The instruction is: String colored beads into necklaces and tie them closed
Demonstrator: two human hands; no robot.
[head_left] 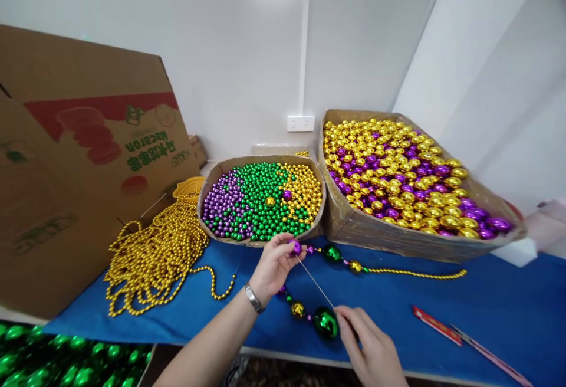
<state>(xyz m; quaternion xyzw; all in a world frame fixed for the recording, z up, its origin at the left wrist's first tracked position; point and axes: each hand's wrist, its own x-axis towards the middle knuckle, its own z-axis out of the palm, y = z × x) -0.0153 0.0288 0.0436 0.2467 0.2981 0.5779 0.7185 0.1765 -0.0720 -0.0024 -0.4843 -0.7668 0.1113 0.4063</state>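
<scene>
The purple bead (294, 247), round and shiny, is pinched in the left fingers (283, 250). From it the cord (315, 281), thin and pale, slants straight down to the right fingers (347, 318). The strand (355, 266) extends rightward from beside the purple bead across the blue surface (389, 304): small purple and gold beads, a bigger green one, a gold one, then a slim gold run lying nearly straight. Nearer the front edge, purple, green and gold beads lead to the large green bead (326, 322), glossy, just beside the right fingers.
</scene>
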